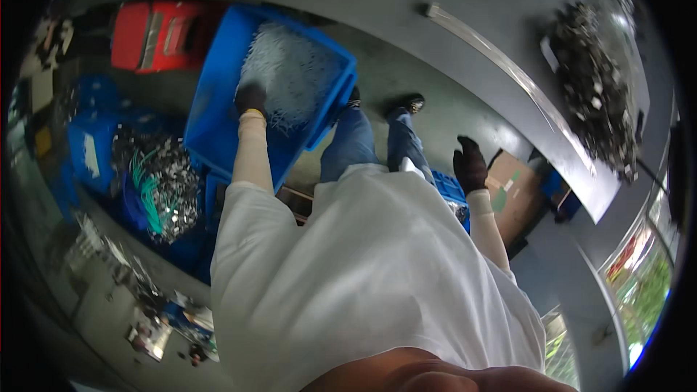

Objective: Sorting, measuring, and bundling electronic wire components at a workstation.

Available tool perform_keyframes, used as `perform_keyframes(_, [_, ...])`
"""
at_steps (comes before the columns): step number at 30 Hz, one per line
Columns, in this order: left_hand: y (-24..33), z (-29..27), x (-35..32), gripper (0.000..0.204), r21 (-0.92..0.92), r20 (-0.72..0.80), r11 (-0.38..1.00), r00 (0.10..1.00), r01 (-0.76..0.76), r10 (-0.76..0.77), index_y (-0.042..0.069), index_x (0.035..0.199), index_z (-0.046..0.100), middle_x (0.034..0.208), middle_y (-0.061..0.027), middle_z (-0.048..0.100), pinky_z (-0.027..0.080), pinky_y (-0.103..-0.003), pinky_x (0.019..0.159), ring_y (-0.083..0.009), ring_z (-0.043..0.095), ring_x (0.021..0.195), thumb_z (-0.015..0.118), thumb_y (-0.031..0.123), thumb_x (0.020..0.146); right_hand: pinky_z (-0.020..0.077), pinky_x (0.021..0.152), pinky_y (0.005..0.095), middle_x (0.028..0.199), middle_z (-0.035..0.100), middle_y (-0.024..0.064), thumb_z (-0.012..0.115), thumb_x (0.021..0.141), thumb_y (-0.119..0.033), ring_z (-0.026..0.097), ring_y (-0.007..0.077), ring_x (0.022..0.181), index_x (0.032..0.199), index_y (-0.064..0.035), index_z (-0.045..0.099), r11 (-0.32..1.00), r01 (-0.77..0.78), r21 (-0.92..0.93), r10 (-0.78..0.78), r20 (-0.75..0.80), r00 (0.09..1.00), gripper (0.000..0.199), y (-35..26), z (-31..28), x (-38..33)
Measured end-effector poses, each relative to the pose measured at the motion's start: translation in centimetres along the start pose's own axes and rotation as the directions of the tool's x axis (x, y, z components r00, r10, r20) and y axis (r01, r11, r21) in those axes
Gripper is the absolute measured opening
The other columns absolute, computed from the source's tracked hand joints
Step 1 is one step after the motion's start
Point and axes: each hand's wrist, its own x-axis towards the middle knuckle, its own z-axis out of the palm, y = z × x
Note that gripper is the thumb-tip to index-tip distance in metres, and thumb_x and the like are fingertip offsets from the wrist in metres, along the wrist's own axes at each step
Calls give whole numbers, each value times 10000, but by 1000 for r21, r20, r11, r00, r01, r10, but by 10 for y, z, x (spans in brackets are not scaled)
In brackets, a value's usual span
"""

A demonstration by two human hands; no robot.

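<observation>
At eleven o'clock, your blue bin (210, 91) holds loose white strips (294, 65); your gloved left hand (251, 99) is at their edge, its grip impossible to tell. At nine, green strips (149, 192) lie among shiny pieces (186, 199). At three, your gloved right hand (470, 164) is spread, thumb apart, near a cardboard box (510, 192).

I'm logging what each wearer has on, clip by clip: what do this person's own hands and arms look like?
The left hand and right hand both wear dark gloves; a yellowish edge shows at the left wrist. Close-fitting pale sleeves cover the forearms, below the loose sleeves of a white top. Finer glove details are too blurred to tell.
</observation>
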Motion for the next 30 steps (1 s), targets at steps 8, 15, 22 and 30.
perform_keyframes(8, [14,144,-14,189,-372,61,928,998,34,-13,124,814,714,900,-142,697,526,-490,774,-353,665,870,549,203,863,482,962,399,1194,644,148,590,897,-223,600,333,1126,1182,-129,647,956,-267,-120,292,446,846,305,-16,49,-4])
perform_keyframes(15, [40,175,38,103,-178,-325,984,943,14,-72,145,826,666,1066,-112,610,518,-434,698,-303,612,892,564,146,810,488,949,403,1178,654,135,570,915,-253,622,315,1093,1179,-131,652,876,-380,-297,482,481,733,303,-53,55,22])
perform_keyframes(22, [-9,159,31,120,-181,-196,968,970,-176,140,128,790,679,1037,-124,670,515,-461,733,-313,638,862,596,212,813,508,913,420,1161,656,133,575,892,-243,629,327,1058,1148,-141,668,942,-272,-197,335,480,811,291,-44,63,17])
perform_keyframes(30, [-9,11,-4,332,-850,317,498,923,173,220,80,1128,673,883,-161,660,485,-367,768,-292,628,798,616,242,844,516,840,433,1049,650,183,610,863,-190,624,372,967,1122,-73,643,996,43,82,-68,349,935,286,-132,20,83])
